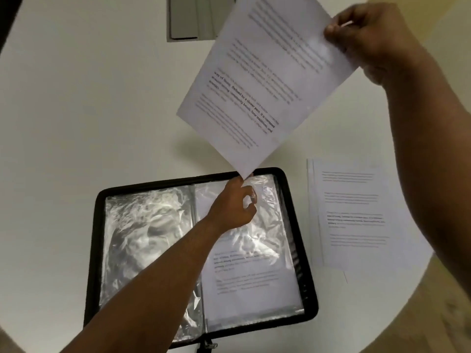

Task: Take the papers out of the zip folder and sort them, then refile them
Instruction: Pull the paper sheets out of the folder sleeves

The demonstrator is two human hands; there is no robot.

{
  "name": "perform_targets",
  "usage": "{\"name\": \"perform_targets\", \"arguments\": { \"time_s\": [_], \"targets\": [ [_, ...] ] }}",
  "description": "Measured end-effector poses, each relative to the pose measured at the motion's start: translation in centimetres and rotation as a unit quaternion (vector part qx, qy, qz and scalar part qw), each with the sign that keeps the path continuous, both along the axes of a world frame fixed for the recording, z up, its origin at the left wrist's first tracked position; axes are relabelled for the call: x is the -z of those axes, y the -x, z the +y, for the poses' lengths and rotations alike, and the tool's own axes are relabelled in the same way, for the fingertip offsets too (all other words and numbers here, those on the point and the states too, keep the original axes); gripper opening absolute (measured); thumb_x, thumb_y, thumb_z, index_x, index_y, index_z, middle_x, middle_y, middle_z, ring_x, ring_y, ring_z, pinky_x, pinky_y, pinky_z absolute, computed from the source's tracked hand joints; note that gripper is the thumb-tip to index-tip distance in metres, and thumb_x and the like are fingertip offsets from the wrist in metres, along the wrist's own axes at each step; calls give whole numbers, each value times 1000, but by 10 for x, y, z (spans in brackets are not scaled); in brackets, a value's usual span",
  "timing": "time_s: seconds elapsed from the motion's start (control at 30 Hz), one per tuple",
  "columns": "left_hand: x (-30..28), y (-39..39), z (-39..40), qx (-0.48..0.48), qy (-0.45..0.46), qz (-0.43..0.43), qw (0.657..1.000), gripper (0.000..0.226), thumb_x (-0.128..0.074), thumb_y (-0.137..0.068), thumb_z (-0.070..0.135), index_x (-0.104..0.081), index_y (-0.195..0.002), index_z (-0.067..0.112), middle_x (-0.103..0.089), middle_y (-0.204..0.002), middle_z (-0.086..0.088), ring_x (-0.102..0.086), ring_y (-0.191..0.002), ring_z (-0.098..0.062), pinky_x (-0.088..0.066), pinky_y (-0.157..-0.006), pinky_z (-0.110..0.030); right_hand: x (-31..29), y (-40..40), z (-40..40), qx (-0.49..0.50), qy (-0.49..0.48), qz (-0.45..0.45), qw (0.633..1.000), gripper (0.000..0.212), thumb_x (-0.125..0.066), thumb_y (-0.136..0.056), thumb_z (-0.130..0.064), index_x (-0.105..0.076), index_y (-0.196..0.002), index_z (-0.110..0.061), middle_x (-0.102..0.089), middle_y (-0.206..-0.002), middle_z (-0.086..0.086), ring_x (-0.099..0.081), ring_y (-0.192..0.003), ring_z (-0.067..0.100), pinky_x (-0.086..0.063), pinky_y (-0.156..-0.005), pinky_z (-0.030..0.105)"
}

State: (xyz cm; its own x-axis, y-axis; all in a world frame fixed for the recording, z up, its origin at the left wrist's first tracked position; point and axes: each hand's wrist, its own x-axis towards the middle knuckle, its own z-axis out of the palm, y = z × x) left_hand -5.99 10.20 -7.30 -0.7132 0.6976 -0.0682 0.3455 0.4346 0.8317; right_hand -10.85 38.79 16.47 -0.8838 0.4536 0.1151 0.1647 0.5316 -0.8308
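Note:
A black zip folder (309, 281) lies open on the white table, with clear plastic sleeves on both sides. The right sleeve (254, 284) shows a printed page inside. My right hand (369, 39) pinches the top corner of a printed sheet (265, 82) and holds it up in the air, tilted. Its lowest corner hangs just above the top edge of the right sleeve. My left hand (235, 206) is at that edge, fingers curled and pinching the plastic there. A small stack of printed papers (356, 215) lies flat on the table to the right of the folder.
The round white table (76, 110) curves away at the lower right, with brown floor beyond its edge. A grey panel (188, 19) sits at the far top centre. The folder's zip pull (210, 345) hangs at the near edge.

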Motion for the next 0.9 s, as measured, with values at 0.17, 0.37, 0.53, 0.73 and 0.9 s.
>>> {"name": "perform_targets", "arguments": {
  "time_s": [0.17,0.37,0.53,0.73,0.9],
  "targets": [
    [-8,5,17,-38,-55,-25,997,15,-63,-77,-1,-65,-78,13,-62,-92,7,-56,-89,0,-42,-75,-9,29,-50,77,18,72,-76,994,15,-66,-91,-17,-63,-78,-22,-60,-53,-15,-53,-51,0,-46,-50,16],
    [-35,38,-8,-185,-96,-198,958,42,-49,-72,-20,-62,-57,17,-65,-62,7,-59,-66,-9,-47,-68,-23,64,-106,154,-6,150,-221,964,13,-57,-95,-12,-64,-86,-19,-65,-68,-5,-59,-58,7,-51,-52,17],
    [-58,61,-44,-275,-204,-303,889,42,-36,-62,-20,-55,-52,15,-60,-63,-8,-56,-65,-24,-49,-61,-27,108,-121,170,-31,27,-361,932,4,-67,-89,-12,-69,-88,-16,-64,-87,11,-58,-77,24,-51,-68,33],
    [-74,71,-83,-336,-233,-394,823,21,-54,-63,1,-57,-53,19,-64,-79,-4,-60,-73,-22,-53,-72,-38,175,-123,150,-38,-160,-418,893,20,-70,-87,-17,-72,-104,-6,-67,-110,14,-59,-103,30,-42,-91,33],
    [-81,82,-136,-385,-205,-403,804,42,-35,-88,8,-62,-58,19,-62,-111,-2,-58,-100,-19,-53,-77,-34,212,-134,135,57,-208,-414,884,33,-64,-90,-32,-65,-120,-18,-58,-132,12,-48,-125,37,-36,-105,45]
  ]
}}
